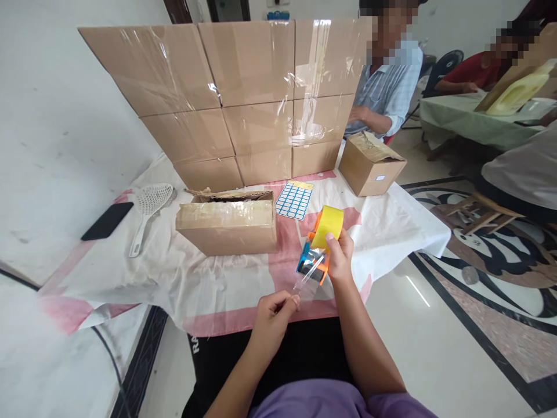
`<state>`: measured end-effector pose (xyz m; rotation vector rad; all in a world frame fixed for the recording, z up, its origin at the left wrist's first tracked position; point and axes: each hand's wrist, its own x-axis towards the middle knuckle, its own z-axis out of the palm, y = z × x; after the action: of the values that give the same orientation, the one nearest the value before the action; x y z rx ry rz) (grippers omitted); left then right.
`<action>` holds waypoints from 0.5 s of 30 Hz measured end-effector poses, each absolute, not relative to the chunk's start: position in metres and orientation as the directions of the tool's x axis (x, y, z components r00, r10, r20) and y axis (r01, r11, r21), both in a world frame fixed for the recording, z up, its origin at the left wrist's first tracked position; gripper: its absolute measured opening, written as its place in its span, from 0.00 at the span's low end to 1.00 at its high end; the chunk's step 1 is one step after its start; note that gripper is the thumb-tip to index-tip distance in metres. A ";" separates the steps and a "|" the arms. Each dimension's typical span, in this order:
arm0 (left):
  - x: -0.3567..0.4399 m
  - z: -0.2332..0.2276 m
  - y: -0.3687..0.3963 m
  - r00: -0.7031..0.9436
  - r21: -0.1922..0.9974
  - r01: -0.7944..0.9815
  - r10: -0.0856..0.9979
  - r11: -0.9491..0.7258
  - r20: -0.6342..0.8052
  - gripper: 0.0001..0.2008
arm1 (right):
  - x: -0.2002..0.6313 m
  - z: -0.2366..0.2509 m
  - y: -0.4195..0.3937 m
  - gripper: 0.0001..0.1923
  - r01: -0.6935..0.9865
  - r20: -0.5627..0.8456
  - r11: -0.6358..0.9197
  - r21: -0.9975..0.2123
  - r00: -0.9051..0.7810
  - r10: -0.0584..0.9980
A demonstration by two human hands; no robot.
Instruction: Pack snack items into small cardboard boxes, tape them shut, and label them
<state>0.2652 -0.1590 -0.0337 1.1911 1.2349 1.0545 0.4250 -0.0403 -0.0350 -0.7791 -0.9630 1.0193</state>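
Observation:
My right hand [340, 255] grips a tape dispenser [311, 261] with orange and blue parts and a yellow-cored roll of clear tape [329, 225]. A strip of clear tape [304, 280] stretches from it down to my left hand [276, 313], whose thumb and fingers pinch its free end. Both hands are over the table's near edge. Just beyond them to the left sits a cardboard box [226, 229], its top flaps taped but gaping at the back. A sheet of blue-bordered labels [295, 200] lies on the cloth behind the dispenser.
A tall cardboard panel of taped pieces [256, 69] stands across the table's back. A second box [372, 165] is at the right corner. A white slotted skimmer [152, 200] and a black phone [107, 221] lie left. A person in a blue shirt [402, 75] sits behind the panel.

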 end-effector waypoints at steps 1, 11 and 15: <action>0.264 -0.034 -0.159 0.071 0.993 0.042 0.991 0.107 -0.110 0.21 | 0.426 -0.037 -0.040 0.15 -0.312 0.290 0.347 -0.884 0.217 0.932; 0.257 -0.042 -0.157 0.114 0.994 0.080 0.991 0.068 -0.077 0.21 | 0.428 -0.033 -0.042 0.14 -0.314 0.277 0.329 -0.891 0.199 0.940; 0.256 -0.052 -0.152 0.135 0.995 0.085 0.989 0.052 -0.063 0.21 | 0.419 -0.016 -0.050 0.13 -0.391 0.205 0.261 -0.883 0.181 0.962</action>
<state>0.2558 -0.1518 -0.0522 1.2872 1.1921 1.0255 0.4192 -0.0497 -0.0164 -0.7901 -0.9088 1.1102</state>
